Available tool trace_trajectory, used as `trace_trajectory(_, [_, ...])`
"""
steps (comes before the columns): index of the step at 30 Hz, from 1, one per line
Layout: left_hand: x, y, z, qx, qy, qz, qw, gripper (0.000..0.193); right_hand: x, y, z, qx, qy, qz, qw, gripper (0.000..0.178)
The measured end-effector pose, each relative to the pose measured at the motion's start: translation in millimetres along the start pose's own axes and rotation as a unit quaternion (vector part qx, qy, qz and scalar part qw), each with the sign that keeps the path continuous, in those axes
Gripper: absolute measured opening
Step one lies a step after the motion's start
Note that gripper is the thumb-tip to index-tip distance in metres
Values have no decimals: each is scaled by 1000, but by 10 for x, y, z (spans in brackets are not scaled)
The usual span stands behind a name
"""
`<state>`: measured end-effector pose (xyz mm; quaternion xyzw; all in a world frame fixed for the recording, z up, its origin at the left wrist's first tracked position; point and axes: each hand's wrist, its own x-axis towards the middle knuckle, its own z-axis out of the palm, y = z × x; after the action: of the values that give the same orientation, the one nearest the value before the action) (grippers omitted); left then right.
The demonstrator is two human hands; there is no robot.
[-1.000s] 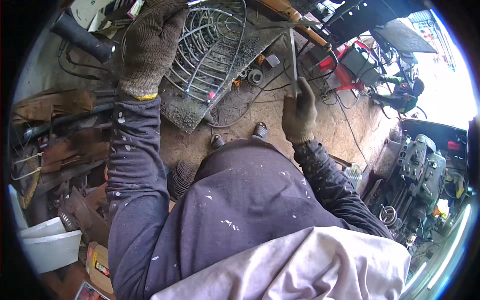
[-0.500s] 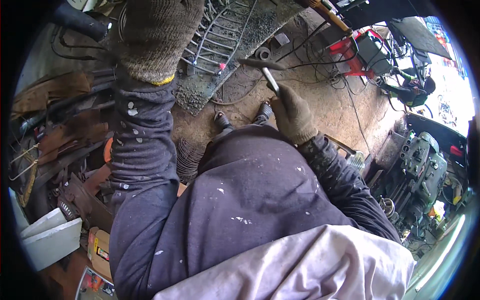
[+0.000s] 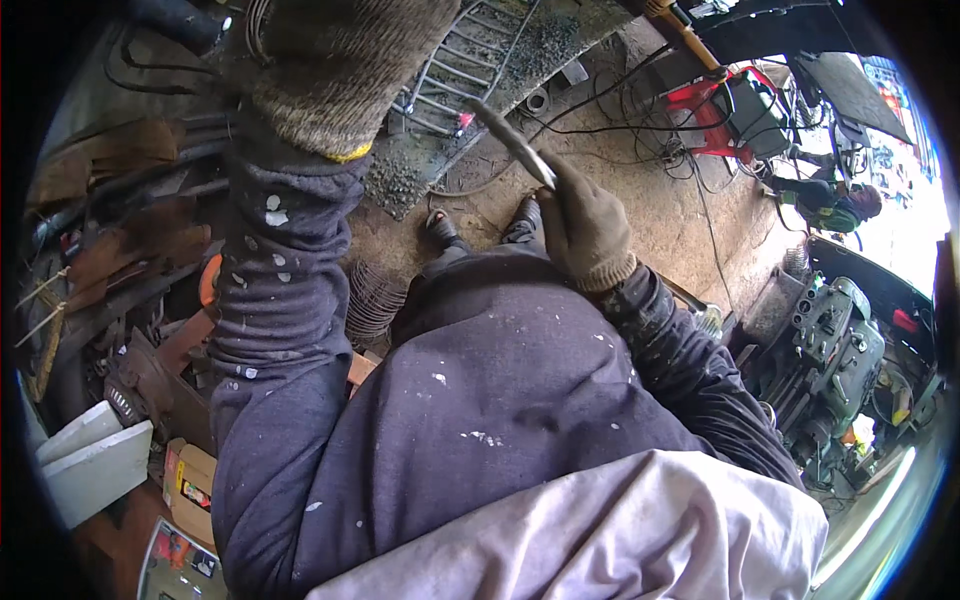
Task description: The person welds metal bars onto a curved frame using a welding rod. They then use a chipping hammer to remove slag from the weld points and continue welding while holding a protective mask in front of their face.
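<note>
Gripping a thin grey metal rod, the gloved right hand is fisted; the gloved left hand is raised, grasp indeterminable. Risk: rod tip snagging the bent wire rack.

Person: dark navy work jacket, paint-flecked sleeves, pale grey cloth over the near lap. Grey-brown knit gloves on left hand and right hand; yellow trim at left cuff. Dark shoes.
</note>
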<state>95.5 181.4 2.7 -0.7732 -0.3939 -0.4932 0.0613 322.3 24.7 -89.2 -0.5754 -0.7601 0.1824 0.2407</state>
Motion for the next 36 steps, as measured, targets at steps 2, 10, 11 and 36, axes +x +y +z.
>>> trace_trajectory(2, [14,-8,-48,0,1,-3,1000,17,13,-14,-1,43,32,-38,998,40])
trace_trajectory(10, [5,-45,-76,-19,5,0,1000,17,-61,5,25,-4,-9,-39,999,44])
trace_trajectory(11, [3,-44,-80,-20,4,0,1000,17,-59,13,44,-7,-8,-37,999,44])
trace_trajectory(36, [-5,-29,12,-55,5,6,998,19,-99,34,90,-56,-31,26,998,44])
